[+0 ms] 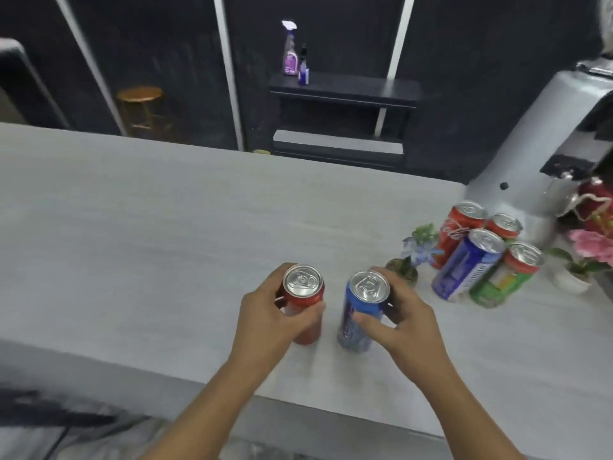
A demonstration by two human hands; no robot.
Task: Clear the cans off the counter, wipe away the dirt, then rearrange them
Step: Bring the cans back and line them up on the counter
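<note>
The left hand [265, 313] grips a red can [303, 303], fingers [282, 273] curled round its far side and thumb pressed on the near side. Just right of it, the right hand [398, 317] holds a blue can [360, 310] the same way, its fingers [393, 280] wrapped behind and thumb across the front. Both cans stand upright on the grey desk [149, 227], close together but apart. Farther right of the right hand's fingers stands a cluster of four more cans [484, 257] (two red, one blue, one green-and-red), with a small potted plant [406, 270] between that cluster and the hand. Pink flowers [593, 244] sit at the far right.
</note>
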